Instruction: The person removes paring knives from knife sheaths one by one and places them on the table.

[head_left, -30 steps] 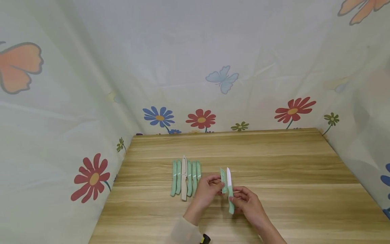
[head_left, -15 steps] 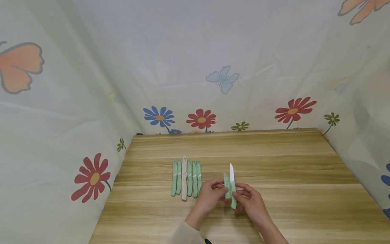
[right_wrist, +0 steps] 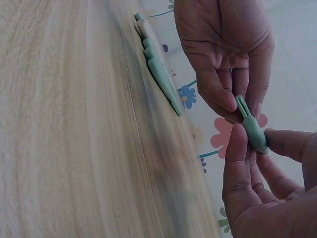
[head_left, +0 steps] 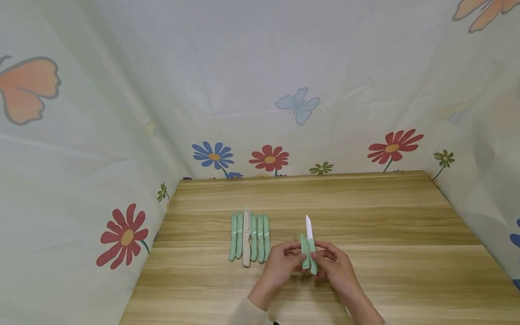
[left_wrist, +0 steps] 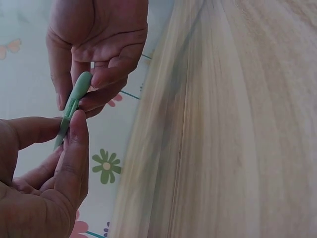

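Holding a small knife (head_left: pixel 312 253) upright above a wooden table (head_left: pixel 365 216), the person's right hand (head_left: pixel 335 271) was curled round its green handle, with the white blade pointing away from the body. Just left of the knife, the left hand (head_left: pixel 280 266) pinched a green blade cover (head_left: pixel 304 253) between thumb and fingers, so the cover lay side by side with the knife and touched it. Left of the knife, a row of sheathed knives (head_left: pixel 248 237) lay on the table, five green and one beige. Both wrist views showed the fingertips of both hands close together on the green plastic. To sheathe the blade well, it seemed wise to keep the left fingers on the cover's flat sides, away from its open end, line that opening up with the blade tip, and slide it on slowly and straight.
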Action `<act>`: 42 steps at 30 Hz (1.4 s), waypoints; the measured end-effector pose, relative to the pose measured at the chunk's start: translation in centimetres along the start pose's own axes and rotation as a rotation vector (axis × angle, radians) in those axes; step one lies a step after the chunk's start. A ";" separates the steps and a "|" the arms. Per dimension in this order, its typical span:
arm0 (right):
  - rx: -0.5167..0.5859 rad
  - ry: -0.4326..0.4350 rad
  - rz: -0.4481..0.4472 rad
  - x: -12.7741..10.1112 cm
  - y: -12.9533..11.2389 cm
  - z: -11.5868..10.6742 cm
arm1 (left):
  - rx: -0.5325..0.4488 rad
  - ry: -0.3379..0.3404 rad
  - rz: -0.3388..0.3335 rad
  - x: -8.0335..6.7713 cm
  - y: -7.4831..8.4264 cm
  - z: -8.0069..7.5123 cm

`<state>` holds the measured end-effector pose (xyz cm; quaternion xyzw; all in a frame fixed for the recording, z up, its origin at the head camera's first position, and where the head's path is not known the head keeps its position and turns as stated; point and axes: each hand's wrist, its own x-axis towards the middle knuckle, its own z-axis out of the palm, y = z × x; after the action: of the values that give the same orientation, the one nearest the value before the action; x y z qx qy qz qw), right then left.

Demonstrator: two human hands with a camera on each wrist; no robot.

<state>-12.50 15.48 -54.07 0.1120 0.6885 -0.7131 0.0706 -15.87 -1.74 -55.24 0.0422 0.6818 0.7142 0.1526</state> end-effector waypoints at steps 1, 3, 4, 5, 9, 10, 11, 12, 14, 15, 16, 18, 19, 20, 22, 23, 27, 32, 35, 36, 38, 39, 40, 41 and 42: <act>0.000 0.001 -0.001 0.1 0.0 0.0 | 0.001 -0.003 0.002 0.0 0.0 0.0; -0.001 0.007 -0.001 0.2 0.0 0.0 | 0.001 -0.011 0.004 0.1 -0.1 0.0; -0.001 0.008 0.001 0.3 -0.1 0.0 | 0.001 -0.014 0.006 0.2 -0.2 0.0; -0.002 0.010 0.002 0.3 -0.1 0.0 | 0.003 -0.016 0.007 0.2 -0.2 0.0; -0.005 0.011 0.006 0.6 -0.2 -0.1 | 0.004 -0.019 0.006 0.3 -0.2 0.0; -0.007 0.010 0.007 0.6 -0.2 -0.1 | 0.005 -0.019 0.008 0.3 -0.1 0.1; -0.011 0.009 0.007 0.6 -0.2 -0.1 | 0.004 -0.019 0.009 0.3 -0.1 0.1; -0.014 0.008 0.007 0.6 -0.3 -0.1 | 0.003 -0.020 0.009 0.3 -0.1 0.1; -0.019 0.007 0.009 0.6 -0.4 -0.2 | 0.001 -0.019 0.008 0.3 -0.1 0.2; -0.021 0.005 0.012 0.6 -0.4 -0.2 | 0.002 -0.017 0.008 0.3 -0.1 0.2; -0.026 0.004 0.014 0.6 -0.4 -0.2 | 0.008 -0.016 0.010 0.3 -0.1 0.2; -0.029 0.003 0.019 0.6 -0.5 -0.3 | 0.017 -0.012 0.010 0.3 -0.1 0.3; -0.030 0.004 0.021 0.6 -0.5 -0.3 | 0.022 -0.008 0.012 0.3 -0.1 0.4; -0.031 0.005 0.022 0.6 -0.5 -0.3 | 0.028 -0.005 0.013 0.3 -0.1 0.4; -0.030 0.007 0.021 0.7 -0.6 -0.3 | 0.045 0.001 0.013 0.3 -0.2 0.5; -0.029 0.008 0.020 0.7 -0.6 -0.3 | 0.052 0.004 0.012 0.4 -0.2 0.5; -0.029 -0.001 0.021 0.8 -0.5 -0.5 | 0.086 0.011 -0.006 0.5 -0.5 0.5; -0.032 -0.035 0.030 0.8 -0.3 -0.8 | 0.120 0.007 -0.010 0.9 -1.0 0.5; -0.020 -0.058 0.033 0.8 -0.1 -1.0 | 0.139 0.007 -0.012 1.2 -1.2 0.5; -0.014 -0.066 0.032 0.9 -0.1 -1.1 | 0.144 0.007 -0.016 1.3 -1.2 0.5; -0.007 -0.086 0.029 0.9 0.1 -1.2 | 0.157 0.004 -0.023 1.5 -1.2 0.6; -0.006 -0.090 0.026 1.0 0.1 -1.3 | 0.168 0.001 -0.028 1.6 -1.2 0.7; -0.005 -0.097 0.022 1.1 0.2 -1.4 | 0.172 -0.005 -0.033 1.7 -1.2 0.7; -0.004 -0.103 0.021 1.2 0.2 -1.6 | 0.174 -0.011 -0.039 1.8 -1.1 0.8; -0.007 -0.108 0.021 1.3 0.2 -1.7 | 0.175 -0.016 -0.043 2.0 -1.1 0.9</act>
<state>-13.59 17.25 -54.60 0.0801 0.6851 -0.7148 0.1154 -17.33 -0.26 -56.52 0.0465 0.7412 0.6480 0.1690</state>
